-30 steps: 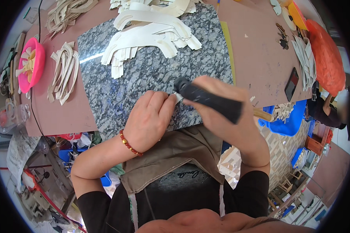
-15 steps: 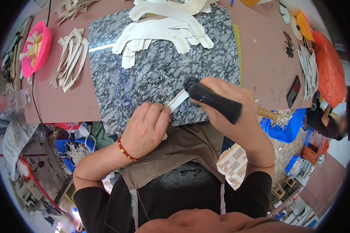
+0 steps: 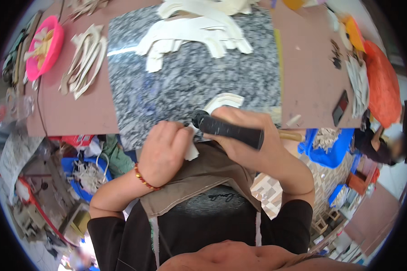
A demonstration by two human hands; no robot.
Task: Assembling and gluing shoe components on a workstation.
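My right hand [image 3: 248, 135] is closed round a hammer [image 3: 233, 131], whose dark head slants over the near part of the grey speckled stone slab [image 3: 167, 95]. Its wooden handle shows beyond my wrist. The round face of the head is down by an off-white curved strip [image 3: 226, 99], close to the fingertips of my left hand [image 3: 163, 147]. Those fingers are bent and pressed together on the strip, and its near end hangs out beside them over the slab's edge. The middle of the strip is hidden by my right hand and the hammer.
White cut pieces [image 3: 190, 34] lie overlapped on the far slab. Left of it are bundled strips [image 3: 83, 61] and a pink basin [image 3: 54, 49]. A phone [image 3: 340, 107] and an orange-red bag [image 3: 382, 83] are at right. Blue tubs [image 3: 328, 156] with scraps stand below table height.
The hammer and my right hand have moved left and nearer to me, toward my left fingers. More of the strip's curved far end now shows. The view has shifted slightly.
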